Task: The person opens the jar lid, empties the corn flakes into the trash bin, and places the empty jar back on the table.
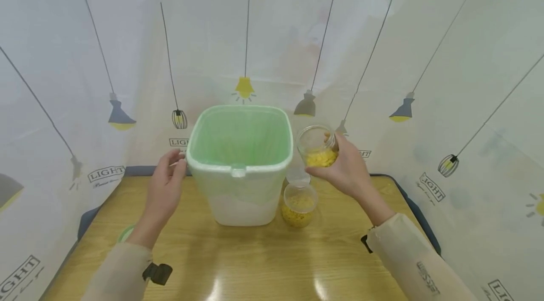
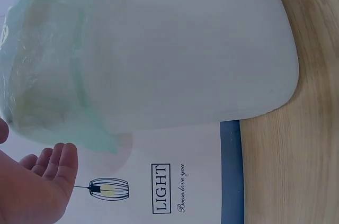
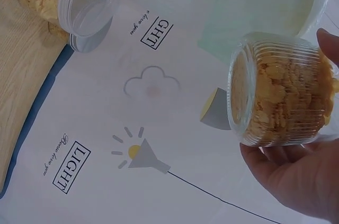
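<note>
My right hand (image 1: 344,164) grips a clear ribbed glass jar (image 3: 283,94) part filled with yellow flakes (image 1: 321,157), held up beside the bin's right rim. The jar leans, its mouth towards the bin. A white bin (image 1: 244,199) lined with a pale green bag (image 1: 238,126) stands upright in the middle of the table. Beside its left rim, my left hand (image 1: 165,185) is raised with fingers loosely bent and nothing in them; in the left wrist view the fingers (image 2: 55,163) sit just by the bag's hanging edge.
A clear plastic tub (image 1: 299,206) of yellow flakes stands on the wooden table (image 1: 263,263) against the bin's right side, another clear container (image 1: 298,176) behind it. A green ring-shaped edge (image 1: 125,233) shows under my left forearm. Lamp-printed white sheeting (image 1: 272,31) encloses the table.
</note>
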Motion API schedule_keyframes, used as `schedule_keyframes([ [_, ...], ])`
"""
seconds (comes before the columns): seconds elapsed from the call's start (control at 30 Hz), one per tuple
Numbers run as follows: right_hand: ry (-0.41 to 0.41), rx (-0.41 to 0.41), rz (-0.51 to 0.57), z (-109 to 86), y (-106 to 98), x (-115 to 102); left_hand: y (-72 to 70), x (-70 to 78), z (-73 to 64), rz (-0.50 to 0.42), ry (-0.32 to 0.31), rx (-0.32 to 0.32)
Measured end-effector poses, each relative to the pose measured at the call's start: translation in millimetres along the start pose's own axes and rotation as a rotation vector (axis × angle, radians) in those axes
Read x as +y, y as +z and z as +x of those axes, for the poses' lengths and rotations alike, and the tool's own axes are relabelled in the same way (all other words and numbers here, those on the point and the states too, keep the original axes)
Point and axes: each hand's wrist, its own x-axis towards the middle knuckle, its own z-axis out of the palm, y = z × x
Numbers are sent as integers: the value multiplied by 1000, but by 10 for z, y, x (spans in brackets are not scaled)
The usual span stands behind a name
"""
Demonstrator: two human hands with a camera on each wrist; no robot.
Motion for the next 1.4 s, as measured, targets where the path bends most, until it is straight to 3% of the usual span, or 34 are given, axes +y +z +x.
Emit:
schedule_keyframes([
  [0.3,-22,11,29,111,10,-35,57,106,87,-44,-98,-55],
  [0.7,-38,0,22,272,47,-102,191,161,133,-55,-147,-3],
  [1.07,-75,-24,-90,481,42,-270,212,103,187,-57,-127,-16],
  [1.4,7,-102,-226,641,21,-382,270,62,201,-27,-38,21],
])
